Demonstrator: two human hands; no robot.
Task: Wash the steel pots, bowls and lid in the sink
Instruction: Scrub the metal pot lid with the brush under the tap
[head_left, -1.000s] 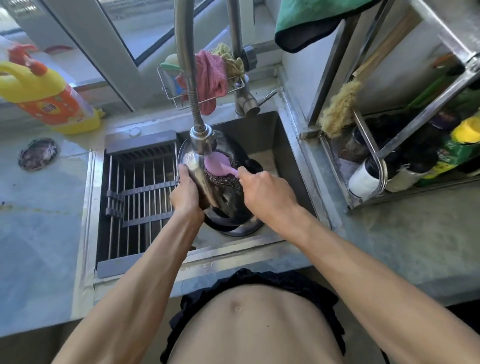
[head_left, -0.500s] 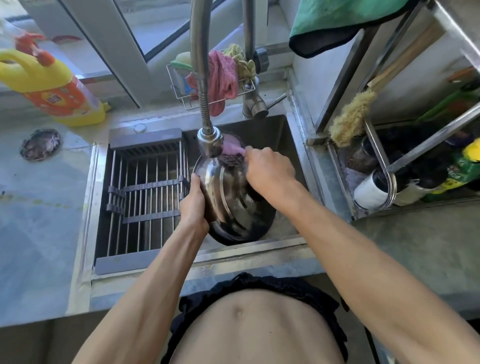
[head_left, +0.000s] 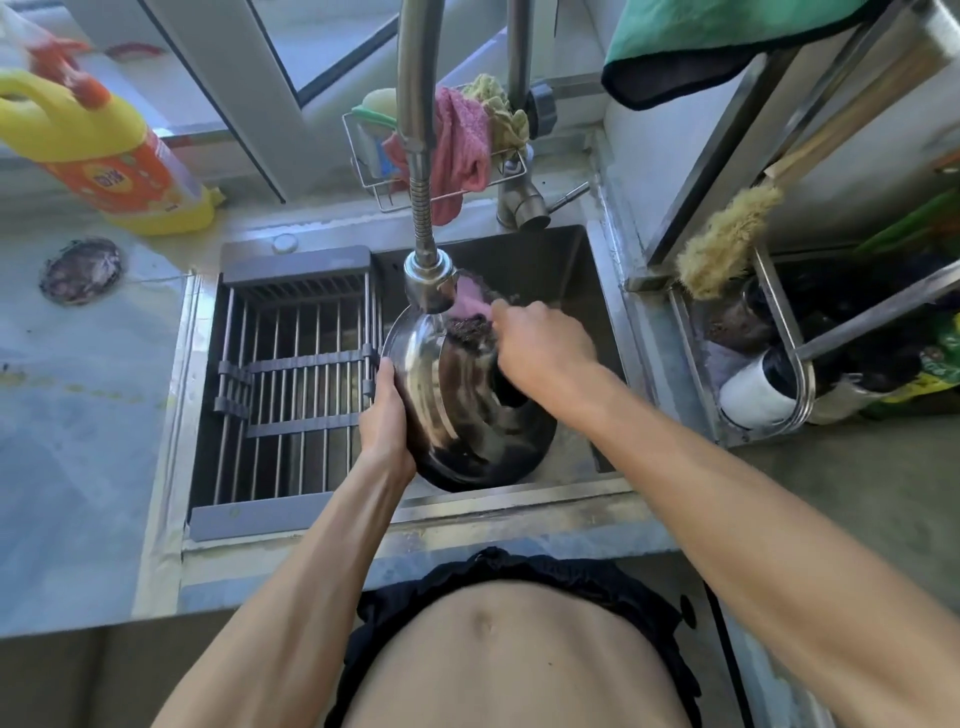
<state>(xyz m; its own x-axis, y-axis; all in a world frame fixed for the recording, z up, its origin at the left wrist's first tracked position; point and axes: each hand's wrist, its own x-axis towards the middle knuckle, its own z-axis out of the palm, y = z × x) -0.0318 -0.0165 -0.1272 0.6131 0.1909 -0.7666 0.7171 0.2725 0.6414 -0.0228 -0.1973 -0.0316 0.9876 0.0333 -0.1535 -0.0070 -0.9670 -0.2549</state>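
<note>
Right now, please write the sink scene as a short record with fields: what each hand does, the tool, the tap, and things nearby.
left hand: left hand grips the rim of the steel pot, tilted over the sink
right hand: right hand holds the pink-handled scrubber against the pot's upper part
tap: spray head hangs right above the pot; running water cannot be told
left of pot: drying rack across the sink
counter: yellow detergent bottle

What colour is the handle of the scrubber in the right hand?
Pink, on the scrubber, seen in the head view.
</note>
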